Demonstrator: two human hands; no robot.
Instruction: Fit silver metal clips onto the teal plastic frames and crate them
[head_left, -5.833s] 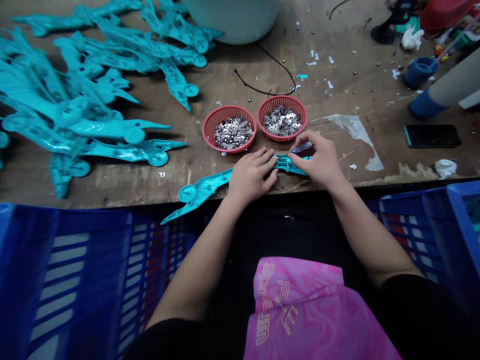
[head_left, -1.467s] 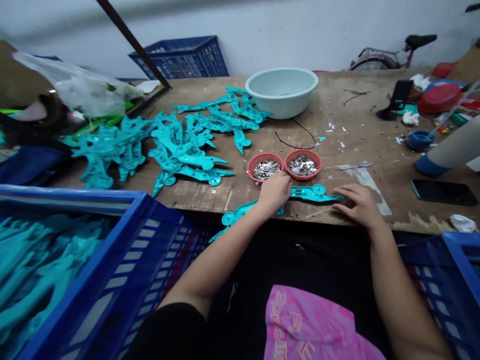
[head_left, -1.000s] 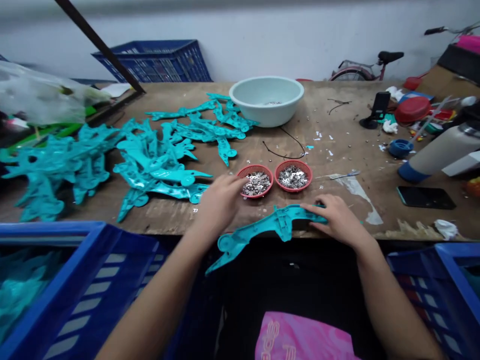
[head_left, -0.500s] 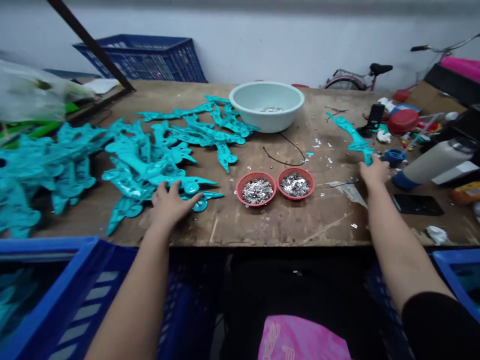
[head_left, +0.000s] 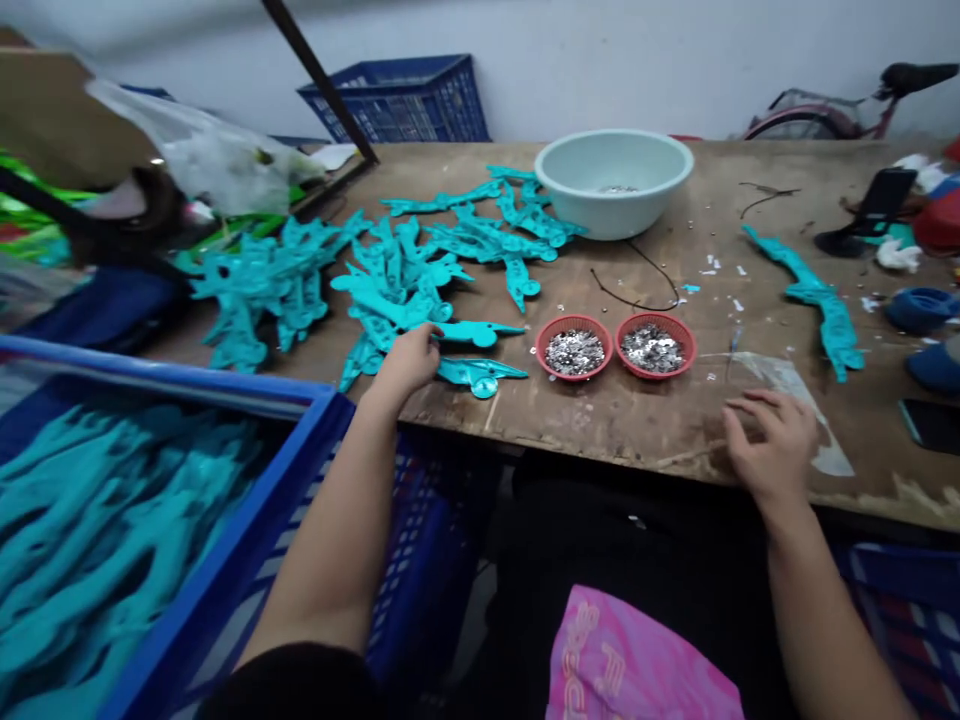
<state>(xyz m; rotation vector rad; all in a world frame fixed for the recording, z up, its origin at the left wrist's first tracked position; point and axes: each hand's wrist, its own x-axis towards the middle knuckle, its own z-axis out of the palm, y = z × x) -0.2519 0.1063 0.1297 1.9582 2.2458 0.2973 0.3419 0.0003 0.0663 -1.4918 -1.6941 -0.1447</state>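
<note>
My left hand (head_left: 409, 362) is closed on a turquoise plastic part (head_left: 480, 374) at the front of a heap, its pointed end toward the baskets. Its fingertips are partly hidden. Another turquoise part lies just above it. My right hand (head_left: 772, 440) hovers over or rests at the table's front edge with fingers apart and nothing in them. Two red baskets (head_left: 574, 348) of small silvery metal pieces sit between my hands. One turquoise part (head_left: 821, 300) lies alone at the right, apart from my right hand.
A pale basin (head_left: 615, 185) with metal pieces stands at the back. A blue crate (head_left: 315, 405) full of turquoise parts is at the near left. A black cord (head_left: 637, 300), a thin plastic sheet (head_left: 825, 440), a pen and a phone (head_left: 930, 425) lie on the table (head_left: 510, 415).
My right hand has let go of the turquoise part at the right and come back toward the front edge. My left hand has closed on a part. The view has turned left.
</note>
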